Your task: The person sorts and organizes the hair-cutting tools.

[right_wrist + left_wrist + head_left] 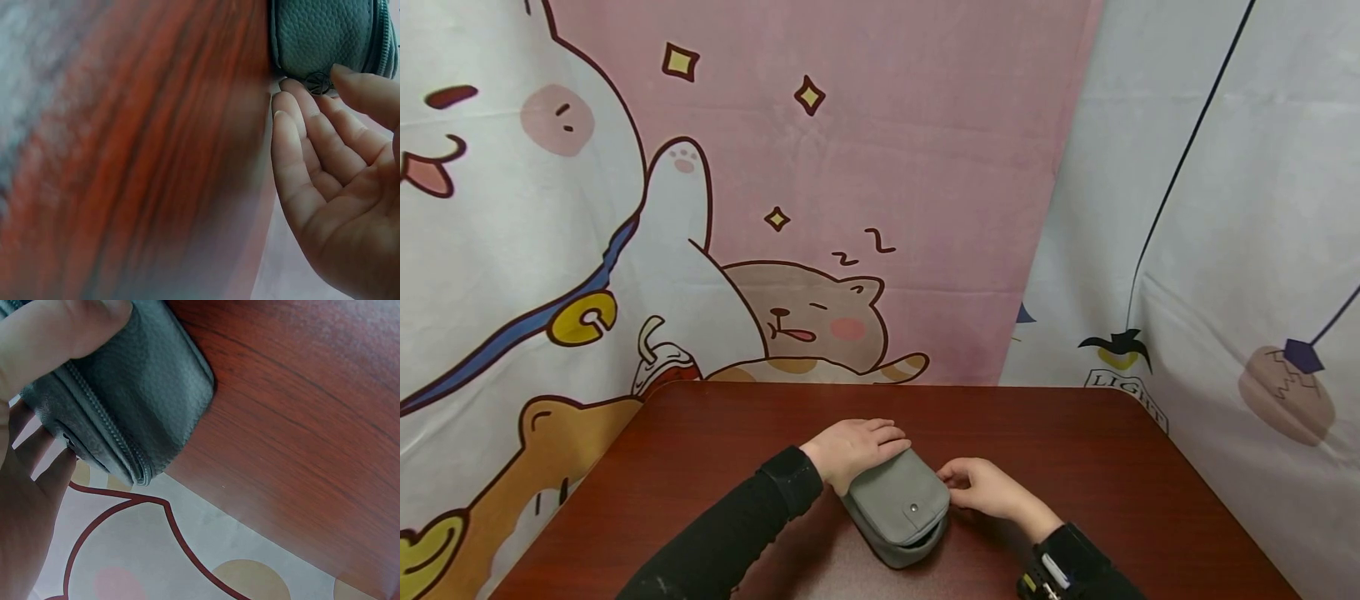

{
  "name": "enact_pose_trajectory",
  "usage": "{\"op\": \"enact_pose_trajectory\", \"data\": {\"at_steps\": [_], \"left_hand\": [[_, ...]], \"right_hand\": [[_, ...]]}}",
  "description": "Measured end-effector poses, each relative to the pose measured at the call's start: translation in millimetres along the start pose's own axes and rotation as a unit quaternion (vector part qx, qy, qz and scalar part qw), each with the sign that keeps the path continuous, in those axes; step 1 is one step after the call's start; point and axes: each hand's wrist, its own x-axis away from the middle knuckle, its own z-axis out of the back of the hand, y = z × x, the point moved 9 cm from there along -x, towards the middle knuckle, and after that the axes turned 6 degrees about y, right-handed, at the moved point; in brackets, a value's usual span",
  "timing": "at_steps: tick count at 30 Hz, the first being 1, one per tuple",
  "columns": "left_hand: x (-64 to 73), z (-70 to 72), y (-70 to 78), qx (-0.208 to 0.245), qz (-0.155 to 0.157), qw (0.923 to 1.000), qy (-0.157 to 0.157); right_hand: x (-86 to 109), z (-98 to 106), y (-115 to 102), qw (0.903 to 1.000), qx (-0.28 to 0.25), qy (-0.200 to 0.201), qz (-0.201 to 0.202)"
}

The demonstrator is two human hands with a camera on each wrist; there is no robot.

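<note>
A grey pebbled-leather pouch [898,498] with a zip and a snap on its flap lies on the table. My left hand [856,450] grips its far left end. In the left wrist view the thumb [69,337] presses one face, while the other fingers reach round the opposite side, past the zip [106,415]. At the pouch's right side is my right hand [992,490]. In the right wrist view its thumb and fingertips pinch a round metal zip pull [317,82] hanging by the pouch wall.
The reddish-brown wooden table [1075,450] extends around the pouch on all sides. Behind it hangs a cloth backdrop [955,208] with cartoon animals, its lower part meeting the table's far edge.
</note>
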Motion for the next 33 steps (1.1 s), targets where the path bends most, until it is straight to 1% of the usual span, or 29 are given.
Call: {"op": "enact_pose_trajectory", "data": {"at_steps": [9, 18, 24, 28, 33], "left_hand": [[-0.1, -0.5, -0.4, -0.006, 0.000, 1.0000, 0.007], [0.6, 0.4, -0.3, 0.005, 0.002, 0.9998, 0.017], [0.6, -0.8, -0.6, 0.005, 0.001, 0.9997, 0.023], [0.4, -0.6, -0.7, 0.004, 0.000, 0.9997, 0.023], [0.8, 1.6, -0.2, 0.008, 0.003, 0.9998, 0.020]], "right_hand": [[0.7, 0, -2, 0.9995, 0.016, 0.026, -0.002], [6.2, 8, -9, 0.9982, 0.042, 0.034, 0.023], [8.7, 17, -7, 0.9983, 0.038, 0.045, 0.005], [7.9, 22, -5, 0.9971, 0.048, 0.060, -0.002], [9.1, 27, -10, 0.9954, 0.061, 0.073, 0.017]]}}
